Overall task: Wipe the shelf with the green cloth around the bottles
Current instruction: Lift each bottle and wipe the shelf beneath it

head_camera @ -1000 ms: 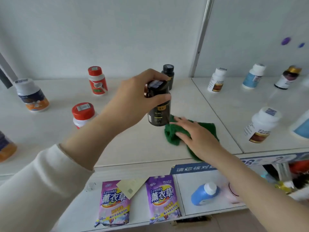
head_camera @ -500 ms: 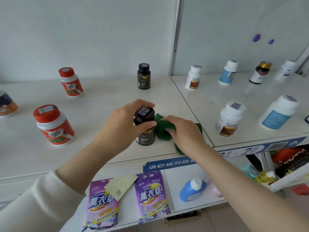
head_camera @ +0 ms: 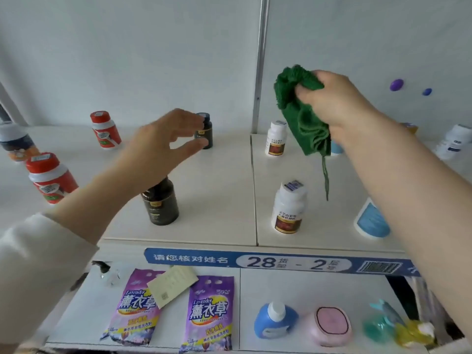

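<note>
Right hand [head_camera: 337,103] fingers clench a bunched green terry cloth [head_camera: 301,111] above the white shelf [head_camera: 217,200]; left hand [head_camera: 163,146] fingers spread empty over a dark plastic bottle [head_camera: 160,203].

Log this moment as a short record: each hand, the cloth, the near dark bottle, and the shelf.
left hand: open, fingers spread, above the near dark bottle, holding nothing
right hand: raised above the shelf, gripping the green cloth
green cloth: bunched, hanging in the air, a thread dangling, off the shelf
near dark bottle: upright on the shelf near its front edge
shelf: white, bottles spaced apart across it
</note>
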The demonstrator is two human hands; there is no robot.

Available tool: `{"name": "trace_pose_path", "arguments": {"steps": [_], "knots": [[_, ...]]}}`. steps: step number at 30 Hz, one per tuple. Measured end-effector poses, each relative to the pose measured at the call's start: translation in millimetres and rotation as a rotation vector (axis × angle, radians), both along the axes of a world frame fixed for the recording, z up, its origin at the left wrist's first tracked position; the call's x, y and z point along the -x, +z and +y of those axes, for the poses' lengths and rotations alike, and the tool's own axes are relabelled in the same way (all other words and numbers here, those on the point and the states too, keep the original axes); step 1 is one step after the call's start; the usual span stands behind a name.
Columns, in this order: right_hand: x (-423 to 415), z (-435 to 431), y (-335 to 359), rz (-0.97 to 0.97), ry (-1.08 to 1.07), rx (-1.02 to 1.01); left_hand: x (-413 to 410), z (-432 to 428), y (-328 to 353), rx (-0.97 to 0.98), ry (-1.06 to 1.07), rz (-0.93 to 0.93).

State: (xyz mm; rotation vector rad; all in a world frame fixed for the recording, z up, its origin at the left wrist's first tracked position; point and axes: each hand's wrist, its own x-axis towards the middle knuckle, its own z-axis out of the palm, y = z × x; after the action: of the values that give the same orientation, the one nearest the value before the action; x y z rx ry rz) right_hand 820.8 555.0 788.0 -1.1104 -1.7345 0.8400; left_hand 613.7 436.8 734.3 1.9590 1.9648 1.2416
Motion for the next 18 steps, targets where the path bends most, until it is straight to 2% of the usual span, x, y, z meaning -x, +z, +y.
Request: {"name": "trace_pose_path", "arguments": {"steps": [9, 16, 18], "knots": [[-44.5, 33.6, -38.8, -0.177, -0.099, 0.095, -72.3, 115.8, 13.0, 0.227, -0.127, 0.152], [-45.8, 43.2, -73.2, -0.344, -0.168, 0.053, -75.9, 195.1, 3.7, 0.342, -0.137, 0.588], [-43.9, 48.2, -86.8, -0.4, -0.213, 0.068, -73.7, 211.0, 2.6, 0.364, -0.166, 0.656]]}}
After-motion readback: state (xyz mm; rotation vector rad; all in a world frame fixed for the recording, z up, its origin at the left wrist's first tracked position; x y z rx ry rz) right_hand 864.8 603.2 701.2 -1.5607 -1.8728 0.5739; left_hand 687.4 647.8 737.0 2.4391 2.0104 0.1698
